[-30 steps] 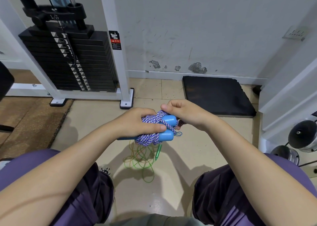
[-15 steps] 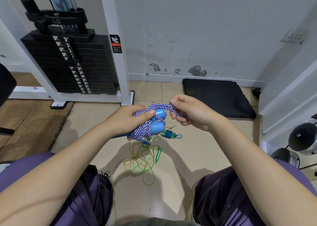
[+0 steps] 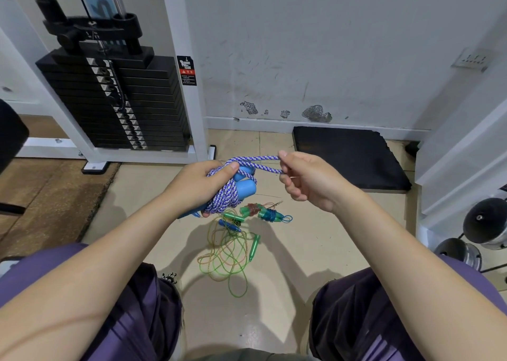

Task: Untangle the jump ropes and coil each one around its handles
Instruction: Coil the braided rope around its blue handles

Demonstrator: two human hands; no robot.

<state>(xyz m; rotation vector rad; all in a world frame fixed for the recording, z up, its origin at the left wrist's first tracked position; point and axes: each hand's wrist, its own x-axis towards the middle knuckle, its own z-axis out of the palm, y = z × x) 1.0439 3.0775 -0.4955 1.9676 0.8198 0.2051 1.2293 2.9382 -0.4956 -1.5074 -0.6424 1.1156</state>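
My left hand (image 3: 200, 186) grips a pair of blue foam handles (image 3: 246, 188) with a blue-and-white braided rope (image 3: 223, 200) wound around them. My right hand (image 3: 308, 178) pinches a loose loop of that same rope (image 3: 259, 161) and holds it out to the right of the bundle. On the floor below lie a thin green rope (image 3: 229, 259) in a loose tangle with a green handle (image 3: 254, 248), and a small coiled bundle with green and blue handles (image 3: 263, 213).
A black weight stack (image 3: 118, 105) in a white frame stands at the back left. A black foam mat (image 3: 348, 157) lies by the wall at the right. Chrome dumbbells (image 3: 482, 229) sit at the far right. My purple-clad knees fill the lower corners.
My right hand has pulled away from the bundle to the right, drawing out a loop of the braided rope. The bundle in my left hand has risen, uncovering the small coiled bundle on the floor.
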